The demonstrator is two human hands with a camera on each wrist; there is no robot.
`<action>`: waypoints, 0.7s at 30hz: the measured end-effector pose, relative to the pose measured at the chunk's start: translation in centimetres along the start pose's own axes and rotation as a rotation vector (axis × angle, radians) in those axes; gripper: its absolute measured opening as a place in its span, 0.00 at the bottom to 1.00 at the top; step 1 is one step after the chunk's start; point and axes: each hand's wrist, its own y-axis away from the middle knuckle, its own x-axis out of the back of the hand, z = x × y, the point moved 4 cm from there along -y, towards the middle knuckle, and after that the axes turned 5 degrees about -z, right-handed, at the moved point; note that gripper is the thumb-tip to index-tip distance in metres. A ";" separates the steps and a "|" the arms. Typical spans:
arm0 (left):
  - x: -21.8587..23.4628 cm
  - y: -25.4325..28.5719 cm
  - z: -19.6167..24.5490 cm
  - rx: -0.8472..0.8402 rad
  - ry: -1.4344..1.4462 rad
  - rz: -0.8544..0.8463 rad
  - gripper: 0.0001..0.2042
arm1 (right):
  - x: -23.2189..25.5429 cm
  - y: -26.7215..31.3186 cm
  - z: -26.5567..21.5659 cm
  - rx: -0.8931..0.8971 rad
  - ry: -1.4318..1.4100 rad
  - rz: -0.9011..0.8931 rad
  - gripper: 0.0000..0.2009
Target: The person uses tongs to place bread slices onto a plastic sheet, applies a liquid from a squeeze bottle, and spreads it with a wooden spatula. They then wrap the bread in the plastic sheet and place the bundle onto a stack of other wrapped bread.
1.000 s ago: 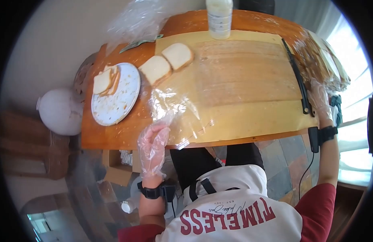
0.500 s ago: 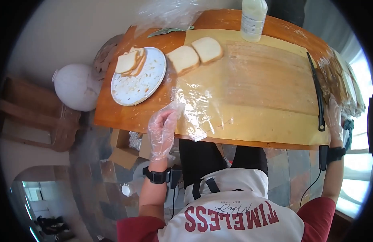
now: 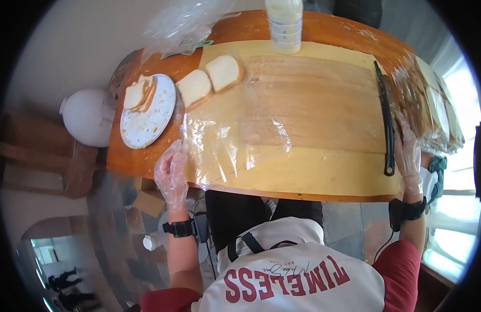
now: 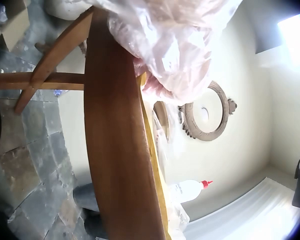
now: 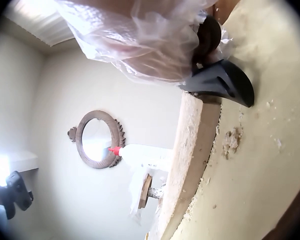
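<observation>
My left hand, in a clear plastic glove, is at the table's front edge with its fingers curled. It pinches the edge of a crinkled clear plastic sheet that spreads over the yellow mat. My right hand, gloved too, lies at the right end of the table beside a long black knife. In the right wrist view a black handle shows right at the glove, and the fingers are mostly hidden; I cannot tell whether they grip it. Two bread slices lie beyond the plastic sheet.
A wooden board lies on the yellow mat. At left stands a white plate with stacked bread pieces and crumbs. A white bottle is at the back. Plastic-wrapped packages sit at the right edge.
My left hand has drawn left along the table edge, and the plastic sheet has shifted with it. My right hand stays by the knife. The head view has swung right, then back.
</observation>
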 end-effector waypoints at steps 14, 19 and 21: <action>-0.1 0.3 0.4 -0.025 -0.024 -0.100 0.09 | 1.3 0.9 -2.5 -0.146 0.328 -0.043 0.13; 0.2 0.8 0.0 -0.157 -0.049 -0.080 0.07 | -0.6 -1.3 -0.7 -0.242 0.182 -0.077 0.12; 0.0 0.7 0.5 -0.167 -0.036 -0.088 0.07 | -0.8 -2.2 -0.4 -0.233 0.129 -0.019 0.09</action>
